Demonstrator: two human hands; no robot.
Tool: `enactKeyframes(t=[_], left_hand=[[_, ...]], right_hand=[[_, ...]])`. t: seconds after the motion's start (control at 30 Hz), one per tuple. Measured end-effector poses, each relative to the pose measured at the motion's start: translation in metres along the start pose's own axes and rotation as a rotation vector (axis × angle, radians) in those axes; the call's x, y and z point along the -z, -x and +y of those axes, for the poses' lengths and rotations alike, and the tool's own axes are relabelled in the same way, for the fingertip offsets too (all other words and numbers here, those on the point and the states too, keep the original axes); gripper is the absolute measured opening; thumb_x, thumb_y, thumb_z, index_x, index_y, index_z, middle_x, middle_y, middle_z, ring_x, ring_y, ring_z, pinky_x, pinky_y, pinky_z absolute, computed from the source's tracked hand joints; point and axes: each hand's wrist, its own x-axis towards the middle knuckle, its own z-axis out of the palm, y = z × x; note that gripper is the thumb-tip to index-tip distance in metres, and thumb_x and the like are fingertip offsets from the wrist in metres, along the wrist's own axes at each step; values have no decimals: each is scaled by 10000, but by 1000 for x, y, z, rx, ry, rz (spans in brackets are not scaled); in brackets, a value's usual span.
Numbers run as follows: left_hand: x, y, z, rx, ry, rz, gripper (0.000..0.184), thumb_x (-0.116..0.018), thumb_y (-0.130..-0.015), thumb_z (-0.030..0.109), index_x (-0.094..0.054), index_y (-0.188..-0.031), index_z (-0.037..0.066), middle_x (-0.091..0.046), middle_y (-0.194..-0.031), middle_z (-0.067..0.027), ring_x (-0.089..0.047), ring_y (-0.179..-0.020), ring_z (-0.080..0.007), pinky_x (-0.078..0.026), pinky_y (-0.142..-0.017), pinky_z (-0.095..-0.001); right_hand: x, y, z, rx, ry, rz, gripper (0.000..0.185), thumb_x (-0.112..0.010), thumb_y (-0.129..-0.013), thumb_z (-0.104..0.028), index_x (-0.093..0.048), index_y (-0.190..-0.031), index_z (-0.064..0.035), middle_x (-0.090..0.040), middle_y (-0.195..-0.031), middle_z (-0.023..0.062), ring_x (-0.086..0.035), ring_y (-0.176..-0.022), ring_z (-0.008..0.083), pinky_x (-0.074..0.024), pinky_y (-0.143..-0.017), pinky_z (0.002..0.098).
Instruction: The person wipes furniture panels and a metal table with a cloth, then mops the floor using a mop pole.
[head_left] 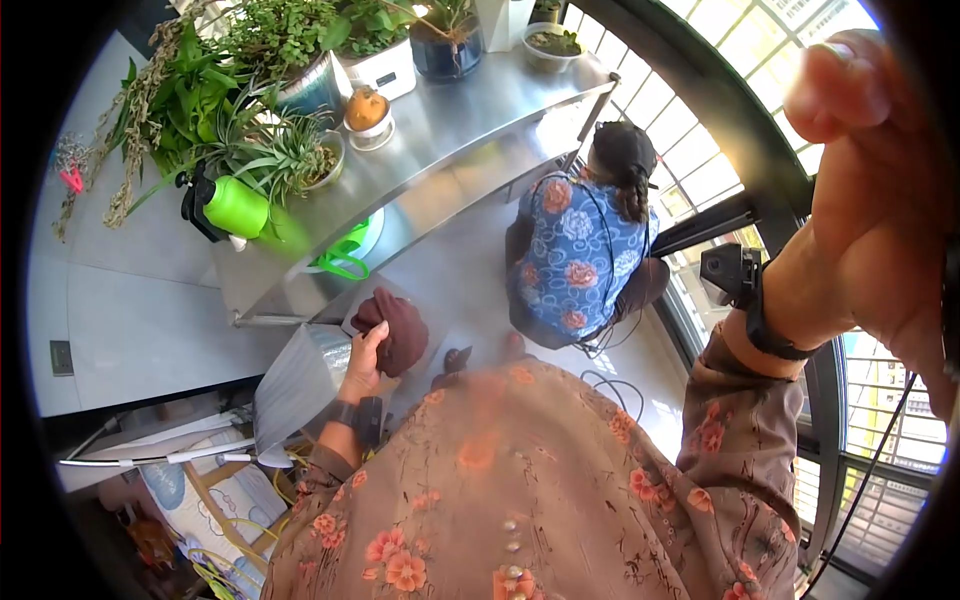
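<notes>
Furthest left, beyond your left fingers and well apart from them, a green spray bottle (238,207) sits at the end of the metal table (470,110), beside a spiky potted plant (285,150). Nearer, just left of those fingers, hangs a clear plastic sheet (290,385). Your left hand (362,366) has its fingers clamped on a bunched maroon cloth (402,335), thumb laid across the near side. Above and beyond them, a white planter (385,70) bears a small dark mark, too small for you to read.

The step in hand looks like holding the cloth off to one side; moving it calls for keeping that thumb pressed and clearing the plastic. Right of your left fingers, well apart, a person (580,250) in a blue flowered top crouches by the window. Furthest right, your right hand (875,215) is raised close to the lens; you cannot tell whether its fingers grip anything. A small camera (728,272) sits below them, by the wrist. No brand is legible.
</notes>
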Motion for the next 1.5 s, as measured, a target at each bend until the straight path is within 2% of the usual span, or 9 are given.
enactKeyframes(t=[0.43, 0.47, 0.6, 0.77, 0.93, 1.13, 1.23, 1.3, 1.5], left_hand=[[13, -13, -1, 0, -76, -38, 287, -657, -771, 255, -629, -916, 9, -607, -872, -3, -563, -780, -99, -460, -704, -260], [7, -8, 2, -9, -74, -31, 283, -657, -770, 253, -627, -913, 11, -604, -863, -3, -561, -773, -101, -460, -701, -261], [19, -10, -3, -8, -116, -46, 219, -616, -800, 189, -605, -949, 29, -597, -875, 24, -562, -797, -87, -453, -744, -260], [3, -12, 23, -121, -529, -182, 106, -634, -724, 128, -605, -702, 28, -547, -645, 50, -469, -572, -49, -387, -539, -232], [-78, 0, 75, -424, -930, -443, 236, -646, -697, 132, -607, -881, -11, -619, -774, -19, -560, -705, -110, -464, -673, -273], [-124, 29, 99, -405, -836, -614, 333, -596, -750, 53, -570, -1075, -14, -625, -959, -55, -554, -920, -110, -446, -809, -259], [-108, 19, 93, -383, -713, -535, 321, -613, -750, 47, -581, -1062, -19, -621, -928, -31, -558, -857, -86, -460, -770, -237], [-89, 5, 79, -297, -650, -510, 310, -624, -749, 61, -588, -1046, -22, -621, -913, -29, -558, -823, -81, -465, -747, -237], [-58, -5, 58, -164, -511, -418, 385, -684, -755, 211, -580, -1044, -21, -611, -952, -35, -545, -857, -95, -450, -794, -254]], right_hand=[[24, 5, 0, -354, 118, -71, 281, -508, -835, -189, -514, -982, 50, -565, -1033, 209, -615, -751, 202, -513, -627, 277], [55, 15, 22, -499, -75, -153, 534, -562, -869, -312, -439, -1222, 69, -566, -1092, 251, -642, -832, 262, -520, -680, 313], [62, 55, 21, -731, -271, 14, 307, -541, -881, -179, -566, -1109, 24, -646, -856, 149, -638, -639, 156, -508, -569, 237], [13, 149, -4, -1353, -333, -340, 258, -539, -873, -149, -588, -1079, -2, -647, -847, 81, -616, -634, 115, -482, -539, 218], [-73, 254, -78, -1677, -880, -771, 628, -616, -815, -345, -393, -1285, 6, -581, -1040, 143, -610, -796, 191, -514, -600, 281], [-149, 311, -117, -1521, -1255, -467, 677, -680, -757, -392, -411, -1267, -37, -543, -1124, 126, -577, -932, 255, -527, -679, 351], [-120, 264, -120, -1939, -1205, -315, 386, -699, -765, -298, -607, -1035, -37, -619, -978, 82, -598, -874, 228, -514, -739, 347], [-139, 284, -122, -1677, -814, -600, 394, -713, -752, -296, -610, -1028, -35, -628, -962, 76, -599, -870, 202, -502, -759, 330], [-155, 339, -113, -1166, -581, -575, 381, -751, -708, -244, -604, -984, -27, -625, -954, 76, -586, -874, 164, -473, -768, 298]])
